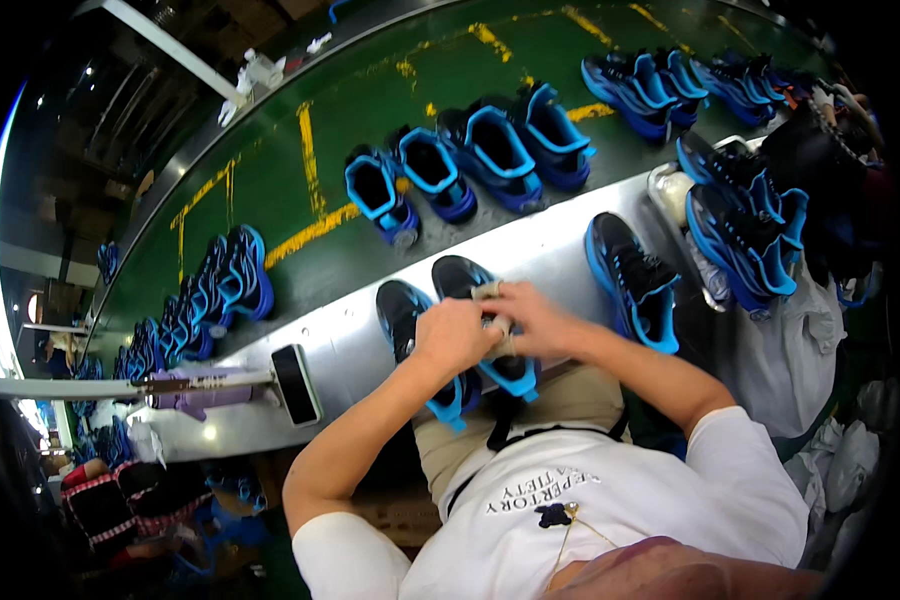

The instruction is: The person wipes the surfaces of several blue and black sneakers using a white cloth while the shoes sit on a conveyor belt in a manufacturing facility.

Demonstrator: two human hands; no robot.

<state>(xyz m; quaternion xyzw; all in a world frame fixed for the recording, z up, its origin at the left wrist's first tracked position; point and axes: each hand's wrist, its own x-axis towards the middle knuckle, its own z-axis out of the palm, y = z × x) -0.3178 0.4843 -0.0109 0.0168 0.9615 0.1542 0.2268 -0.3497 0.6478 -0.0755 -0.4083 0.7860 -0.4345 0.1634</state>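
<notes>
Two black sneakers with blue trim stand side by side on the metal ledge in front of me, a left one (398, 305) and a right one (457, 275), toes pointing away. My left hand (453, 335) is closed over the lacing area of the right sneaker. Against it, my right hand (532, 318) has its fingers bent in a pinch, with beige wraps on some fingers. The fingertips of both hands meet over the shoe. What they pinch is hidden. A single matching sneaker (630, 280) stands farther right on the ledge.
Beyond the ledge (345, 325), a green conveyor (260, 150) with yellow marks carries several matching sneakers (495, 150). A phone (296, 385) lies left, beside a metal arm (210, 381). More sneakers (740, 240) sit on a tray at right, above white bags (800, 350). Another person's hand (825, 100) shows far right.
</notes>
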